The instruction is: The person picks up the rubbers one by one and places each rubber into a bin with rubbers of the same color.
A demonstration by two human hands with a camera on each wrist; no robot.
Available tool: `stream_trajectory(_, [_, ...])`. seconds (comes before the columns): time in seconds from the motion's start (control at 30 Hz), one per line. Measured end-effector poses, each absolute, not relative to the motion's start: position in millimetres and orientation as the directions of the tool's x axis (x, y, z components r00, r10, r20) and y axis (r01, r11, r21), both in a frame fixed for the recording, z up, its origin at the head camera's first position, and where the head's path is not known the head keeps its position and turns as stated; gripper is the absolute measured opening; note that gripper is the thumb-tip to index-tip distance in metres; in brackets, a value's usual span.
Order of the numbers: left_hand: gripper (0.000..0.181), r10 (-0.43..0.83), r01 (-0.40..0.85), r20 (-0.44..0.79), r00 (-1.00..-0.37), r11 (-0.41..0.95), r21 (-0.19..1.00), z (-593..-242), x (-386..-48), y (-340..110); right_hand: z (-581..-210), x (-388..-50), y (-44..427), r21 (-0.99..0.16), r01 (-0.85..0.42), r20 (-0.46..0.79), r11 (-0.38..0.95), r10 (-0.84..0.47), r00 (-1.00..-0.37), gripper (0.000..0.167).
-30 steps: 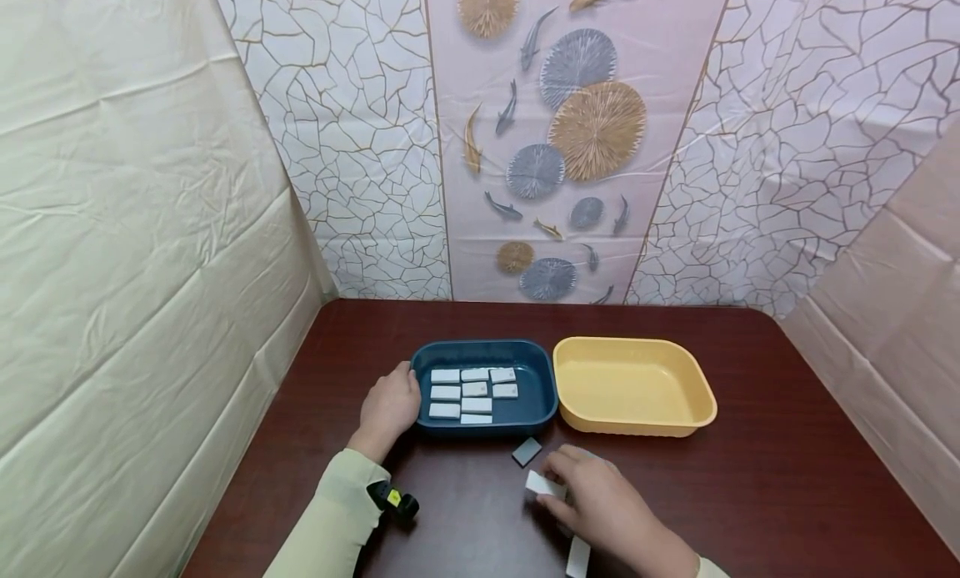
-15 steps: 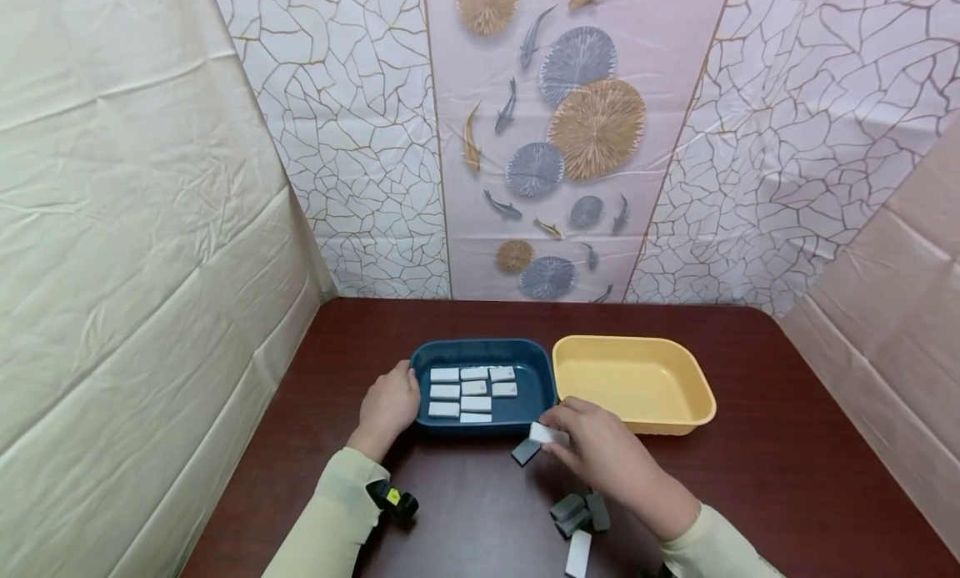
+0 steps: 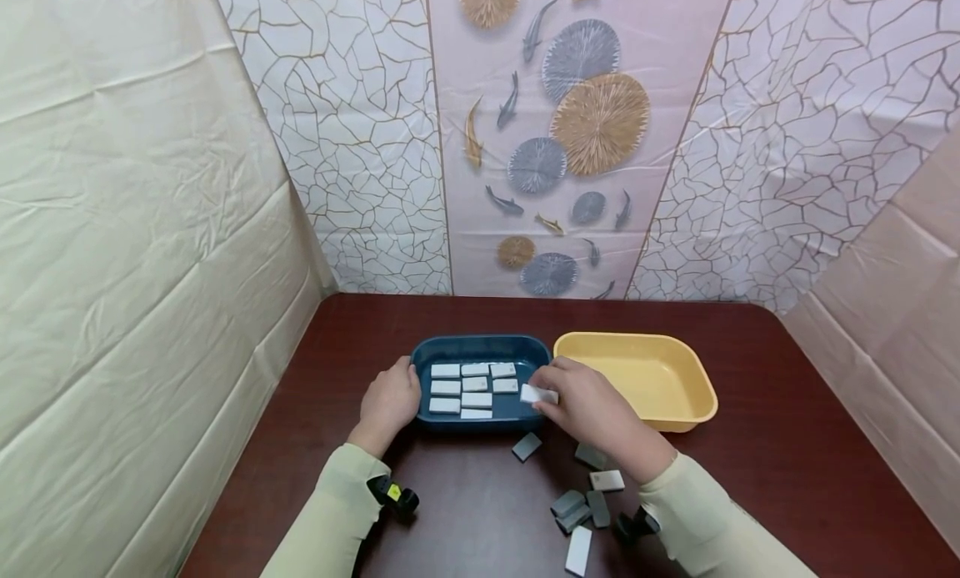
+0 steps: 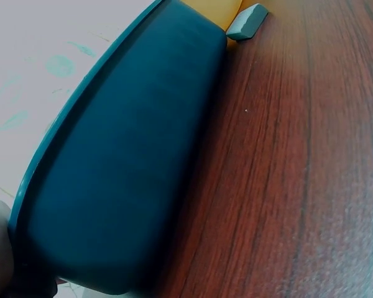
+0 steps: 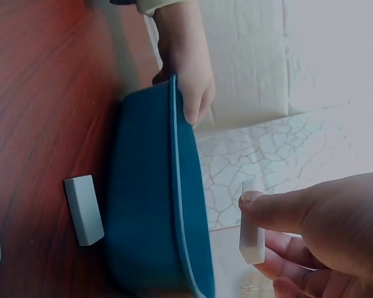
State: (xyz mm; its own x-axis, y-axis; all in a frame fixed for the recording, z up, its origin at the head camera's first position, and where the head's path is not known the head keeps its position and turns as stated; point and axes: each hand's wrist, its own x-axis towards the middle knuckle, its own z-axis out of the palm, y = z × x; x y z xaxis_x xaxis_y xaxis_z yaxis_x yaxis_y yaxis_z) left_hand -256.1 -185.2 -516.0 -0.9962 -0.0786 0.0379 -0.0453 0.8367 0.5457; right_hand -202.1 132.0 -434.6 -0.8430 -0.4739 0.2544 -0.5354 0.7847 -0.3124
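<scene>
The left hand (image 3: 390, 399) gripped the blue tray (image 3: 510, 408) at nine o'clock, presumably to steady it, while the right (image 3: 588, 400) pinched a white tile (image 3: 534, 394) over its three-o'clock side, thumb opposing fingers, apparently for control.

We see a reddish-brown table (image 3: 303, 394) bearing a blue tray (image 3: 506, 407), a yellow tray (image 3: 660, 386), white blocks (image 3: 578, 551) and grey blocks (image 3: 527, 447).

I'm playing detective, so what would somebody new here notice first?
Probably the bright yellow, rectangular, plastic-looking tub, right of a dark blue, rectangular, plastic-looking tub holding small white rectangular blocks. Next might be the right hand, pinching another white block above the blue tub's right side, while the left hand grips its left end.
</scene>
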Motion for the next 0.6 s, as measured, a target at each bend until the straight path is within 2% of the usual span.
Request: stream_trajectory(0.6, [0.04, -0.069, -0.031, 0.053, -0.996, 0.848, 0.529, -518.7, -257.0, -187.0, -452.2, -246.3, 111.6, -0.348, -0.482, 0.118, 0.804, -0.473, -0.873, 0.019])
